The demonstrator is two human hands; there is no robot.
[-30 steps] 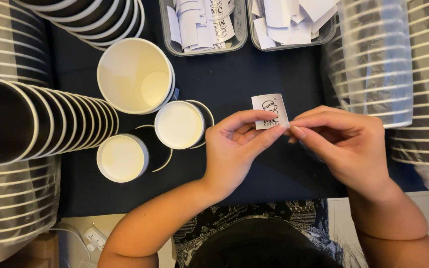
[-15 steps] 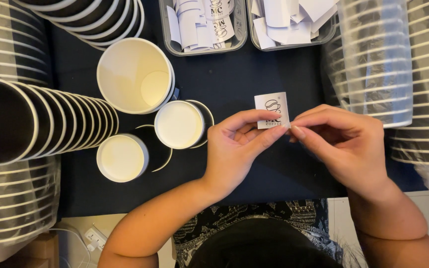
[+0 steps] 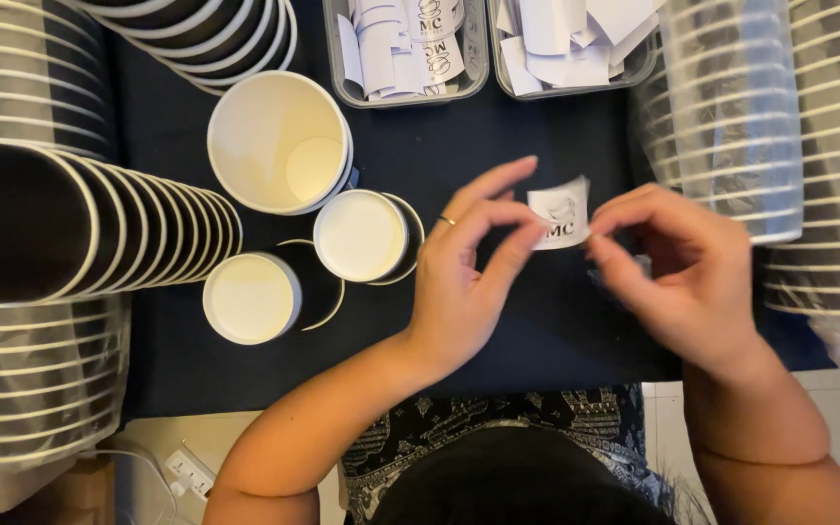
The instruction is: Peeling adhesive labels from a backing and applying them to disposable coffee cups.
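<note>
Both the left hand [image 3: 469, 282] and right hand [image 3: 678, 267] pinched the small sticker [image 3: 559, 216] by its edges, so it risked curling and sticking to itself.

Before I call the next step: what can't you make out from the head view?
- Sticker: backing side faces away.
- Right hand: fingertips blurred, grip unclear.
- Left hand: thumb covers sticker's corner.
- Plastic trays: cut off by top edge.
- Cup stacks: ends beyond frame.

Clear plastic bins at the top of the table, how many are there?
2. One bin sits top centre, holding printed stickers; the other sits right beside it, holding white paper scraps. More could lie beyond the frame's top edge.
</note>
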